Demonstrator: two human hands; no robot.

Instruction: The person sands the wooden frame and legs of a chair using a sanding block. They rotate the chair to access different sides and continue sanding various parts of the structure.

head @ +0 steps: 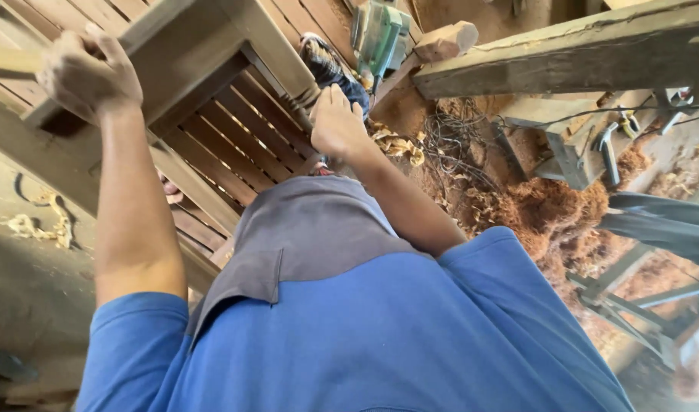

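Note:
A brown slatted wooden frame [235,137] stands tilted in front of me, above my grey shorts and blue shirt. My left hand [86,70] is a fist at the frame's upper left corner, closed around a pale wooden handle [6,62] that sticks out toward the left edge. My right hand [338,122] grips the frame's right rail beside a ridged, turned part [300,101]. Its fingers curl out of sight behind the wood. A dark patterned object [330,67] lies just beyond that hand.
A green power tool [380,30] and a wood block [445,42] lie at the top. A thick rough beam [563,53] crosses the upper right, with metal tools [609,145] below it. Tangled wire [449,141], shavings and reddish sawdust [555,210] cover the ground. Metal legs [632,305] stand at lower right.

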